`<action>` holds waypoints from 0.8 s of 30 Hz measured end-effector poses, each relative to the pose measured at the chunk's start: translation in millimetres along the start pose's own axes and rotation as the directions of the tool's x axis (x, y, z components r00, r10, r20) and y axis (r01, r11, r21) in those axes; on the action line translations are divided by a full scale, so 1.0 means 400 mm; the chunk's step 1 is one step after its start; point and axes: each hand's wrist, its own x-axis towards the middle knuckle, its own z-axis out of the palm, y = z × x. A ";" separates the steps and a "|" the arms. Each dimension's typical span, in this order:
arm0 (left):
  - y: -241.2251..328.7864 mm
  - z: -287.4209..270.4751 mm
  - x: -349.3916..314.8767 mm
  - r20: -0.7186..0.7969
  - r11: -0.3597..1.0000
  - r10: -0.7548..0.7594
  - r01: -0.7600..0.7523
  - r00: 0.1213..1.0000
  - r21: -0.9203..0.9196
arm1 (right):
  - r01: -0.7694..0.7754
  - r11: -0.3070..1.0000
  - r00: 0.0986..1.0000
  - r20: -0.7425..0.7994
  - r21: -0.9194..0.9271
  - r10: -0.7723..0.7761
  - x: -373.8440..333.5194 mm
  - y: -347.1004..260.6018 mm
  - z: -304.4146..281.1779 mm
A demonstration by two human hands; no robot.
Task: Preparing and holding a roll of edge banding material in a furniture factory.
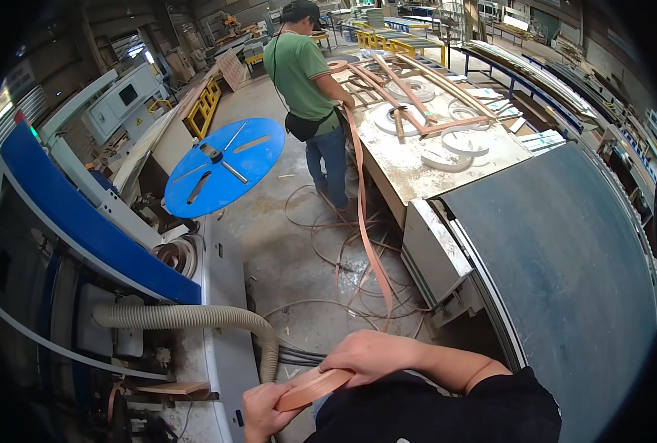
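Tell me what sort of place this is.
Probably a woodworking workshop: a hammer and wood-like frame pieces lie on a worktable, and a ribbed hose runs from a large machine.

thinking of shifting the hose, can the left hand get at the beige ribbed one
Probably yes: the beige ribbed hose bends down just beyond the left hand, with nothing visible between them. That hand grips the coiled strip, though, so it would likely have to leave it to the right hand.
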 end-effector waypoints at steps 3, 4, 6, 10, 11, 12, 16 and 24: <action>-0.029 -0.015 -0.004 0.009 0.996 0.090 -0.090 0.996 0.013 | -0.013 0.998 0.998 0.061 0.054 0.009 -0.001 -0.005 0.005; -0.031 -0.016 -0.002 0.012 0.996 0.088 -0.089 0.996 0.013 | -0.044 0.999 0.996 0.084 0.018 0.043 0.001 -0.001 0.010; -0.034 -0.018 0.003 0.022 0.998 0.047 -0.047 0.999 0.035 | -0.073 0.997 0.991 0.108 -0.018 0.075 0.005 0.004 0.016; -0.030 -0.020 -0.008 -0.033 0.997 0.067 -0.065 0.997 0.046 | 0.027 0.999 0.999 -0.037 0.033 -0.026 0.016 0.002 0.010; -0.034 -0.021 -0.014 -0.036 0.995 0.085 -0.083 0.996 0.058 | 0.066 0.997 0.995 -0.071 0.030 -0.064 0.019 -0.001 0.007; -0.037 -0.021 -0.019 -0.038 0.992 0.105 -0.103 0.994 0.069 | 0.067 0.997 0.995 -0.071 0.028 -0.065 0.017 -0.002 0.004; -0.069 -0.019 -0.043 -0.118 0.990 0.136 -0.139 0.984 -0.019 | -0.071 0.997 0.995 -0.067 -0.004 0.071 0.002 0.013 0.020; 0.103 0.019 0.079 -0.060 0.983 0.122 -0.112 0.991 0.146 | -0.076 0.988 0.995 -0.074 -0.131 0.067 0.018 -0.002 0.032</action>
